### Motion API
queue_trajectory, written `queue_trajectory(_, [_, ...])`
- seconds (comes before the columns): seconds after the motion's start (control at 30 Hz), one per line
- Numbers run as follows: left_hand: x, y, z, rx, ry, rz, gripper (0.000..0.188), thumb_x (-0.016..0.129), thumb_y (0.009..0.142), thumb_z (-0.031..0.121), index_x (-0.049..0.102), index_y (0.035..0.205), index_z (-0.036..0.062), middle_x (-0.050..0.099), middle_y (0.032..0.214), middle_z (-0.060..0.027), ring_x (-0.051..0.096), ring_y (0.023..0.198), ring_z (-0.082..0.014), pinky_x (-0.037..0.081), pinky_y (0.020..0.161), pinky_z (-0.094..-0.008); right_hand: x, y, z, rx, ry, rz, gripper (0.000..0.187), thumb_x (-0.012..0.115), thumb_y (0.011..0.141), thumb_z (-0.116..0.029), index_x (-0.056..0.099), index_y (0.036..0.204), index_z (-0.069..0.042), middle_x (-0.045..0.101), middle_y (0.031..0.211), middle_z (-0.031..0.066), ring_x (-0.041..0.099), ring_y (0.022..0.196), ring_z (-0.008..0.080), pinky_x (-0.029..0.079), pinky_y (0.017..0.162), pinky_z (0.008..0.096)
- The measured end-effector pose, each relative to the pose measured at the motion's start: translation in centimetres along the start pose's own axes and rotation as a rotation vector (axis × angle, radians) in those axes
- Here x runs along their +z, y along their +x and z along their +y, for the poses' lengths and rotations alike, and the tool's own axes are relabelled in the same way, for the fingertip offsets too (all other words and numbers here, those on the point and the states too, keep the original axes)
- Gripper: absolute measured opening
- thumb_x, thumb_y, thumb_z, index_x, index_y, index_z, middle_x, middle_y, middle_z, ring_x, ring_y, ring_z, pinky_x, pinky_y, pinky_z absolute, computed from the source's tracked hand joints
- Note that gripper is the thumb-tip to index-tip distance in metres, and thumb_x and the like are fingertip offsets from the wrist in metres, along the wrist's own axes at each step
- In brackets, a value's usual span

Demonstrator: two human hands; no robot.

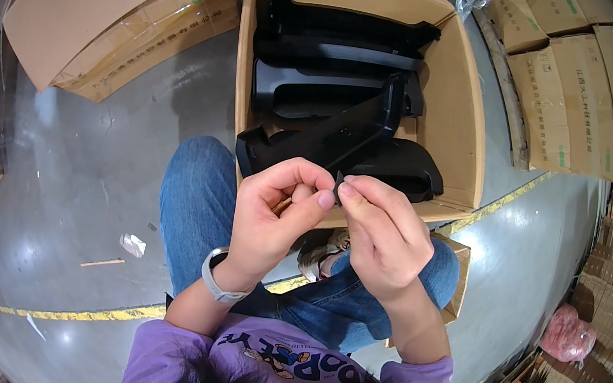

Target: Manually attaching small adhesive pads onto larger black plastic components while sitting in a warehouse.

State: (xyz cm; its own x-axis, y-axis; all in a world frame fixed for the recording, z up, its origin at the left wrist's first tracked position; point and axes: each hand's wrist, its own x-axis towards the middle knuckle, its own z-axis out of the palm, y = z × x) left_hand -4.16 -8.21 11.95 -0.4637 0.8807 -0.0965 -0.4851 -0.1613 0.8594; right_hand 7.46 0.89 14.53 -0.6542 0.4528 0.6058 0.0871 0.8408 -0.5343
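Observation:
Between my fingertips I hold a small, thin black piece (338, 186); its kind is too small to make out. My left hand (282, 200) pinches it from the left, thumb against forefinger, the other fingers curled. From the right, my right hand (386, 230) pinches the same piece with thumb and forefinger. Both hands are above the near edge of an open cardboard box (474, 137). Inside the box lie several long black molded plastic parts (321, 84), one of them set slantwise (355, 126) over the others.
Large cardboard cartons stand at the far left (112, 15) and far right (554, 101). A yellow line (93, 314) crosses the grey floor. Flattened cardboard is stacked at the right, with a pink plastic bag (569, 333) on it. A white scrap (132, 245) lies on the floor at left.

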Motion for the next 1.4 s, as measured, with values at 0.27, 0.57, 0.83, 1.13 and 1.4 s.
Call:
queue_trajectory(0.27, [-0.4, 0.0, -0.4, 0.070, 0.019, -0.016, 0.009, 0.064, 0.086, 0.005, 0.061, 0.092, -0.0002, 0.039, 0.061, 0.0098, 0.032, 0.056, 0.0019, 0.024, 0.050, -0.0157, -0.2, 0.6, -0.6, 0.236, 0.220, -0.048, 0.016, 0.069, 0.071, 0.010, 0.066, 0.086, 0.006, 0.065, 0.087, 0.0149, 0.065, 0.071, 0.0223, 0.053, 0.060, 0.0247])
queue_trajectory(0.57, [-1.1, 0.3, 1.1, 0.026, 0.193, -0.017, 0.003, 0.063, 0.083, 0.002, 0.064, 0.085, -0.0009, 0.043, 0.060, 0.0094, 0.034, 0.056, 0.0023, 0.025, 0.050, -0.0151, 0.1, 0.8, -0.4, 0.208, 0.251, -0.082, 0.015, 0.071, 0.071, 0.008, 0.065, 0.084, 0.004, 0.066, 0.088, 0.0140, 0.065, 0.071, 0.0214, 0.053, 0.060, 0.0249])
queue_trajectory(0.83, [-1.3, 0.9, 0.4, -0.046, 0.020, -0.021, 0.006, 0.062, 0.085, 0.003, 0.063, 0.090, -0.0014, 0.048, 0.062, 0.0078, 0.037, 0.057, 0.0021, 0.027, 0.051, -0.0151, 0.7, 1.0, 0.5, 0.000, 0.083, -0.044, 0.021, 0.070, 0.067, 0.010, 0.065, 0.087, 0.008, 0.064, 0.087, 0.0171, 0.066, 0.072, 0.0267, 0.056, 0.061, 0.0299])
queue_trajectory(1.13, [-1.0, 0.5, -0.1, -0.006, 0.063, 0.018, 0.001, 0.060, 0.083, 0.000, 0.059, 0.084, -0.0001, 0.043, 0.061, 0.0090, 0.035, 0.055, 0.0019, 0.026, 0.050, -0.0152, 0.7, 0.1, 0.7, -0.114, -0.025, -0.076, 0.027, 0.071, 0.064, 0.009, 0.065, 0.090, 0.007, 0.063, 0.088, 0.0177, 0.065, 0.069, 0.0272, 0.056, 0.059, 0.0286])
queue_trajectory(1.4, [-1.3, 1.0, 0.0, 0.131, 0.193, 0.017, 0.005, 0.062, 0.075, -0.004, 0.060, 0.077, 0.0002, 0.044, 0.061, 0.0063, 0.034, 0.053, 0.0003, 0.026, 0.049, -0.0170, 0.4, 0.3, 0.1, 0.568, 0.690, -0.126, 0.016, 0.070, 0.076, 0.004, 0.064, 0.091, 0.004, 0.062, 0.101, 0.0115, 0.064, 0.084, 0.0129, 0.055, 0.067, 0.0238])
